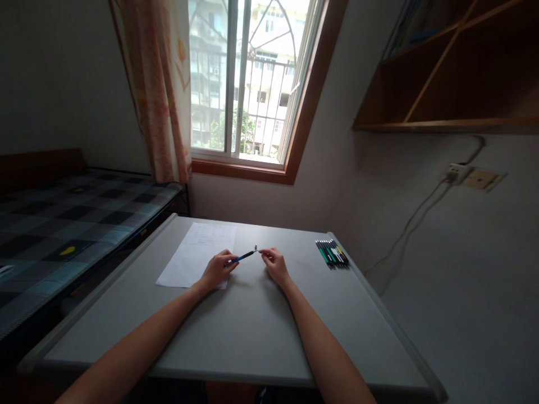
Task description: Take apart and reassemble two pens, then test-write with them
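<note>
My left hand (219, 267) is closed around a pen with a blue barrel and a dark grip (244, 257), above the right edge of a sheet of paper. The pen slants up to the right. At its far end is my right hand (274, 264), thumb and fingertips pinched together close to the tip. Whatever sits between those fingertips is too small to make out. A tiny silvery piece (255, 247) shows just behind the pen's tip. Beneath my left hand lies the white paper (185, 258), with faint writing near its top.
A row of several dark pens (332, 254), some with green, white or yellow parts, lies at the right edge of the grey table (252, 336). A window (248, 84) is ahead, a bed (84, 213) to the left. Wooden shelves (446, 124) hang at upper right.
</note>
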{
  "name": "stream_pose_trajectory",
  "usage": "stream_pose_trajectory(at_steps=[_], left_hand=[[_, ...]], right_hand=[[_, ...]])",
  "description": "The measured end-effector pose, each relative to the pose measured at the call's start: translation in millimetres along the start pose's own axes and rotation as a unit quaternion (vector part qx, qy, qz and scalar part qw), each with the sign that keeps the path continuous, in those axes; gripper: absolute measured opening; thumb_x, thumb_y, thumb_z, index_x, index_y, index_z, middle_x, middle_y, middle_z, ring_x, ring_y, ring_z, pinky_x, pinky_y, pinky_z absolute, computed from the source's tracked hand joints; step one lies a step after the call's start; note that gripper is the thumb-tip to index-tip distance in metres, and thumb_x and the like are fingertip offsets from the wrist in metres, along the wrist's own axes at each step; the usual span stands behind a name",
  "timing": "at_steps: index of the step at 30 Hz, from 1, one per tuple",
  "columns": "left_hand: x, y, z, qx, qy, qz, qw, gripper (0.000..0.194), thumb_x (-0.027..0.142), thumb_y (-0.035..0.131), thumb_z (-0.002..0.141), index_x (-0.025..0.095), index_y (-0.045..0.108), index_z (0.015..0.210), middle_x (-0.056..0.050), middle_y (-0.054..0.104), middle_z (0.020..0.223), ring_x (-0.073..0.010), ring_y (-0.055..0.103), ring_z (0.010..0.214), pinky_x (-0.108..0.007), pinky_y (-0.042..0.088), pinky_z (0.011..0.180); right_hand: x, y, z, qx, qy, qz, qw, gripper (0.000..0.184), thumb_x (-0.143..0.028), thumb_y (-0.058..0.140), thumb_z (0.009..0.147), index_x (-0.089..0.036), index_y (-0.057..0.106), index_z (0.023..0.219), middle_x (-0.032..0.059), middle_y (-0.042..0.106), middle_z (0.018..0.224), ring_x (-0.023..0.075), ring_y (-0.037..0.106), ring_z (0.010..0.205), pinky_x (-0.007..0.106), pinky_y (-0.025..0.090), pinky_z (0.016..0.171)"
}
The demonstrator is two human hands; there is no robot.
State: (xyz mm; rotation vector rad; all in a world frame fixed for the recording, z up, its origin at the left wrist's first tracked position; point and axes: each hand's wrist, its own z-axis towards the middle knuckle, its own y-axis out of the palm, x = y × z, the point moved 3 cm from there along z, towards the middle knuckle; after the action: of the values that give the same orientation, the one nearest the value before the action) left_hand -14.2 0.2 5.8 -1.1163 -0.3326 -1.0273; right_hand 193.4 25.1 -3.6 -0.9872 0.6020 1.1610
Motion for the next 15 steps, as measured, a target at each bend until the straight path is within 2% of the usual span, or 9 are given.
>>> stream_pose_trajectory(at_steps=[3, 8, 15], left_hand=[[0, -0.3, 0, 0.005, 0.000, 0.012, 1.000, 0.022, 0.035, 0.052, 0.077, 0.021, 0.067, 0.086, -0.001, 0.056, 0.076, -0.0105, 0.052, 0.061, -0.022, 0.041, 0.060], [-1, 0.0, -1, 0.003, 0.006, 0.019, 1.000, 0.020, 0.033, 0.052, 0.078, 0.021, 0.067, 0.086, -0.001, 0.056, 0.076, -0.0102, 0.052, 0.061, -0.022, 0.040, 0.060], [-4, 1.7, -1, -0.005, 0.004, 0.031, 0.999, 0.021, 0.033, 0.052, 0.078, 0.022, 0.067, 0.087, -0.001, 0.056, 0.077, -0.0101, 0.053, 0.062, -0.021, 0.040, 0.060]], right_hand=[[-9, 0, -2, 0.019, -0.053, -0.049, 0.997, 0.021, -0.021, 0.045, 0.079, -0.019, 0.064, 0.088, 0.0042, 0.052, 0.083, 0.0126, 0.053, 0.074, 0.025, 0.047, 0.065], [-20, -1, -4, 0.037, -0.107, -0.146, 0.983, 0.024, -0.016, 0.042, 0.082, -0.020, 0.063, 0.092, 0.0047, 0.049, 0.085, 0.0129, 0.051, 0.072, 0.028, 0.046, 0.070], [-24, -1, -5, 0.046, -0.129, -0.195, 0.971, 0.025, -0.016, 0.041, 0.084, -0.021, 0.062, 0.095, 0.0053, 0.049, 0.086, 0.0135, 0.052, 0.073, 0.028, 0.046, 0.071]])
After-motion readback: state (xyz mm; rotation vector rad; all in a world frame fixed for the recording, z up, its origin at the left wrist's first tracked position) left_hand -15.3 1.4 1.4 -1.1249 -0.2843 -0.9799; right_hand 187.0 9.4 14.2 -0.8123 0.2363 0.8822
